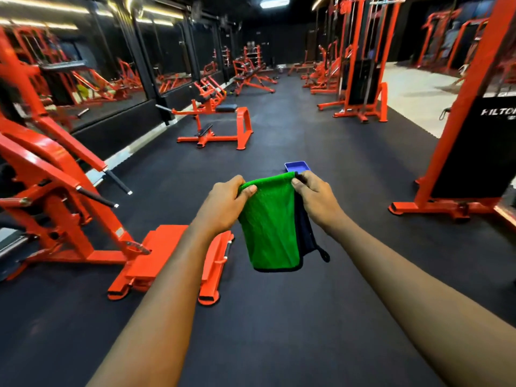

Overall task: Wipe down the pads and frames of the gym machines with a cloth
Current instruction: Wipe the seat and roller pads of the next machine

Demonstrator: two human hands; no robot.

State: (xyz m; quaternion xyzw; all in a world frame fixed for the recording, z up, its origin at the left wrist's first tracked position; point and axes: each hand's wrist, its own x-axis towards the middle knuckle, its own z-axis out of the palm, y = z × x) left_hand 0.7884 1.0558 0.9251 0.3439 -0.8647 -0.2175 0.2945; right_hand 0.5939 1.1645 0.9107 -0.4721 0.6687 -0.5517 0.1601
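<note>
A view from the person's head looked down a long gym hall with a black rubber floor (307,317). Both bare forearms reached forward, nearly straight, and drew close together in the middle of the view. Between the hands hung a green cloth (268,227), held in the air well above the floor and touching no machine.

The left hand (229,202) pinched the cloth's top left corner, thumb pressed over curled fingers. The right hand (315,199) pinched the top right corner the same way, so each grip was clamped on the cloth's upper edge. The cloth was folded, with a dark layer showing along its right side, and its long axis ran straight down from the hands. A small loop dangled by its lower right corner.

The nearest equipment was an orange machine (55,191) on the left, its flat footplate (162,247) lying low on the floor beside the left forearm. It stood left of the cloth and lower, so the left hand was the nearer one. Reaching it would likely call for a turn left and a downward reach. A cable tower (463,129) stood well apart on the right. A blue tray (297,166) sat on the floor just beyond the hands, partly hidden by the cloth. Wiping did not appear to have begun on anything within reach; the cloth seemed to be in preparation.
</note>
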